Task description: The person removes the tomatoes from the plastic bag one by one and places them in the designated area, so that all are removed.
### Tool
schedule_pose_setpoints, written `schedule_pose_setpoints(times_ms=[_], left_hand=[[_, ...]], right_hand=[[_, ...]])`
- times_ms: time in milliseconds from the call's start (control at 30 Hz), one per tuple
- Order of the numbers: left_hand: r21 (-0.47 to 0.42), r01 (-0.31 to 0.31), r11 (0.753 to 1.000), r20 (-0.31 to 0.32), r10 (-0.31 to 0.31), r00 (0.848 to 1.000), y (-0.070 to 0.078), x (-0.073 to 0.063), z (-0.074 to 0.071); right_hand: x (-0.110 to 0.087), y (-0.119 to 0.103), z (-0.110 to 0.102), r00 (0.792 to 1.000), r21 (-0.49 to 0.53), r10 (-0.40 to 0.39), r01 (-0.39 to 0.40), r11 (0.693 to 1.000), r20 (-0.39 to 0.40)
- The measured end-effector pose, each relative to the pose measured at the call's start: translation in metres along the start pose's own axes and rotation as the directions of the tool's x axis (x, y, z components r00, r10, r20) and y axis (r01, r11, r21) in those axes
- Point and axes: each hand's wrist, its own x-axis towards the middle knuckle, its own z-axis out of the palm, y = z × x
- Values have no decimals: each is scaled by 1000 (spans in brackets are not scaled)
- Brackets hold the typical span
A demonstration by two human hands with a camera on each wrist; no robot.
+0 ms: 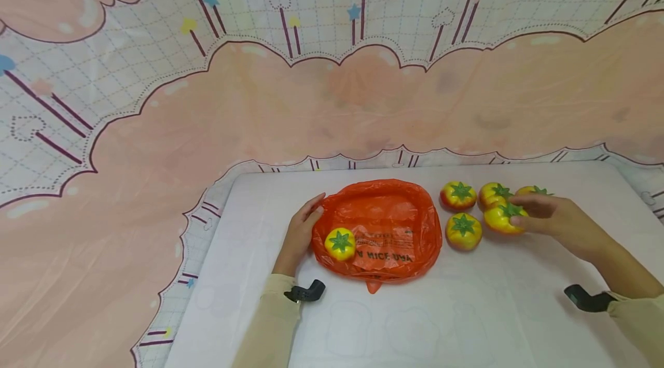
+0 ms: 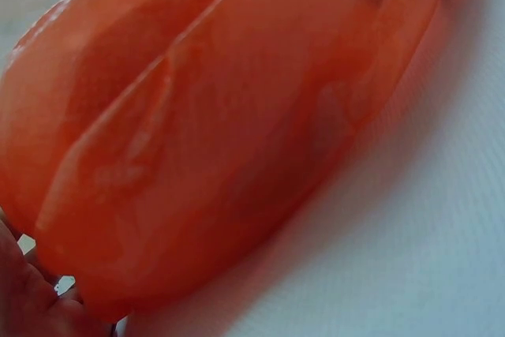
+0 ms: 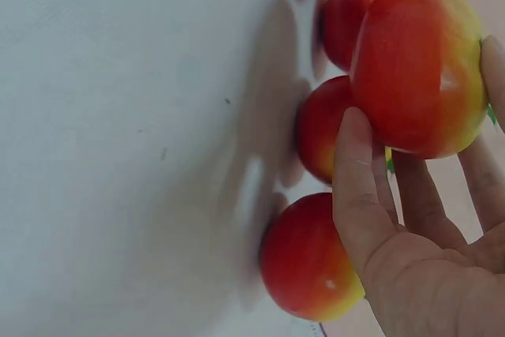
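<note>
A red plastic bag point(image 1: 394, 201) lies spread wide with its mouth up, and one yellow-and-red toy tomato point(image 1: 340, 244) sits inside at its left. My left hand point(image 1: 301, 235) holds the bag's left rim; the left wrist view shows mostly the bag's side point(image 2: 221, 155), with part of the hand at the lower left corner. Over on the right, my right hand point(image 1: 557, 221) grips another toy tomato point(image 1: 503, 218) between thumb and fingers. In the right wrist view that tomato point(image 3: 422, 73) is raised above the others, its red underside showing.
Several more toy tomatoes stand right of the bag: one at the back point(image 1: 458, 195), one in front point(image 1: 463, 232), one behind the held tomato point(image 1: 491, 192) and one partly hidden by my hand point(image 1: 530, 190). Behind the white table point(image 1: 394, 327) hangs a patterned cloth point(image 1: 363, 108).
</note>
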Motion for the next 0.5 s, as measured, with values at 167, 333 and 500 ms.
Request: schedule_pose_setpoints(times_ms=[167, 333, 500], left_hand=[[1, -1, 1000, -2, 1, 1000, 0, 0, 0], [-4, -6, 1000, 4, 6, 1000, -1, 0, -1], [3, -4, 1000, 3, 4, 1000, 0, 1, -1]], right_hand=[[0, 5, 4, 1000, 18, -4, 4, 1000, 9], [0, 8, 7, 1000, 32, 1, -1, 999, 17], [0, 12, 9, 999, 46, 7, -9, 999, 34]])
